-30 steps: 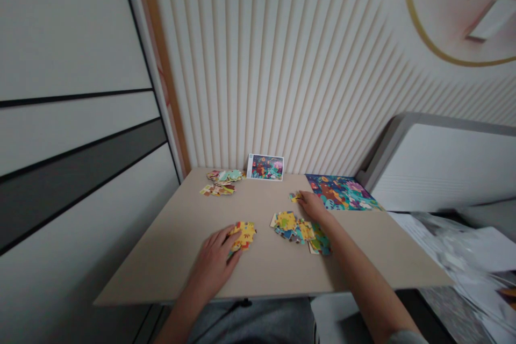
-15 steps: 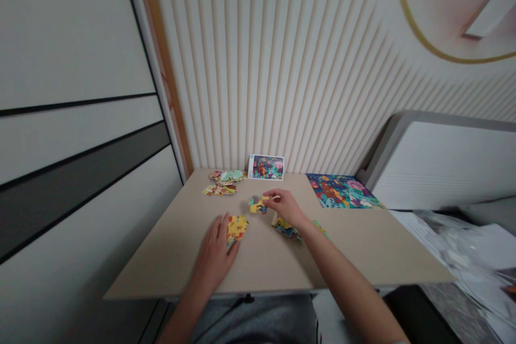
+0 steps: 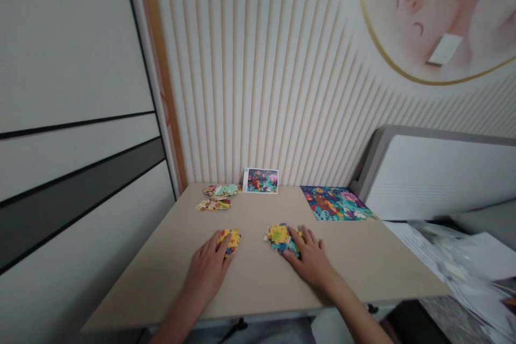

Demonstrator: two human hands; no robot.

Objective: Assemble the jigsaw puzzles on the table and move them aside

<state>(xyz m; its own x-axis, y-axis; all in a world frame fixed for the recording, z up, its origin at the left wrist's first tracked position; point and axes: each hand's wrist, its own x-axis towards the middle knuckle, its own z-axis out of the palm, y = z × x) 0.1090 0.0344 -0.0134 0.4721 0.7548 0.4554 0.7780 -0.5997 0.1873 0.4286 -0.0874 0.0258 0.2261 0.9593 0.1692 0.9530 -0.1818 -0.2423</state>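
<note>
Near the table's middle, a small stack of yellow puzzle pieces (image 3: 233, 242) lies under the fingertips of my left hand (image 3: 207, 263). Those fingers stretch forward, with the thumb along the near side of the stack. To the right is a loose pile of puzzle pieces (image 3: 279, 235), yellow with a green patch on top and blue below. My right hand (image 3: 311, 259) rests on that pile's right side, fingers spread and thumb at its near edge. Part of each pile is hidden beneath the fingers.
Further puzzle pieces (image 3: 220, 191) lie in heaps at the back left of the table (image 3: 258, 285). A picture card (image 3: 262, 180) leans against the ribbed wall. A colourful puzzle picture (image 3: 336, 203) lies flat at the back right. Papers and plastic wrapping (image 3: 455, 252) lie beyond the right edge.
My right hand has put down the puzzle piece it pinched and moved right and nearer, onto the right pile. My left hand stays at the yellow stack. The camera view has tilted upward.
</note>
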